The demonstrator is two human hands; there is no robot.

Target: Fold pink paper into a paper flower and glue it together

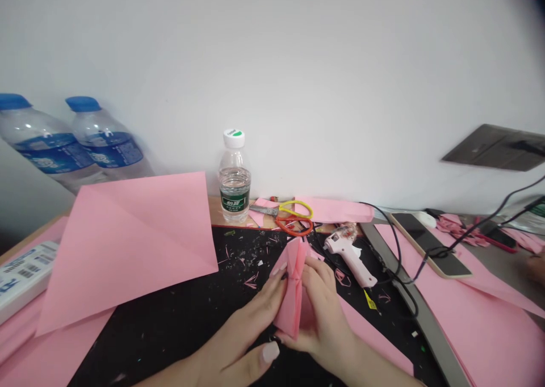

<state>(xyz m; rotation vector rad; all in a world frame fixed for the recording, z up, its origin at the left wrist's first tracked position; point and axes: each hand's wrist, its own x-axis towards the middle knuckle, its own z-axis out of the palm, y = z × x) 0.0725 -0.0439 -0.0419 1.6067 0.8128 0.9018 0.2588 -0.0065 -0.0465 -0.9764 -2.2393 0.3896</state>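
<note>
A folded piece of pink paper (293, 305), pleated in several layers and narrow at its middle, stands on edge between my hands over the black work surface. The fingers of my left hand (249, 324) press flat along its left side, with the thumb held away from it. On the other side my right hand (323, 313) is closed around the paper, fingers at the upper part and thumb near the bottom. A pink sheet (361, 333) lies partly under my right wrist. Just beyond the paper are scissors (293, 223) with yellow and red handles and a white glue gun (352, 257).
A large pink sheet (140, 245) lies left, beside a white box (25, 285). A small water bottle (234, 183) and two blue-capped bottles (106, 143) stand by the wall. At right are a phone (428, 242), black cables (398, 262), more pink paper (481, 319) and part of another person's hand (537, 268).
</note>
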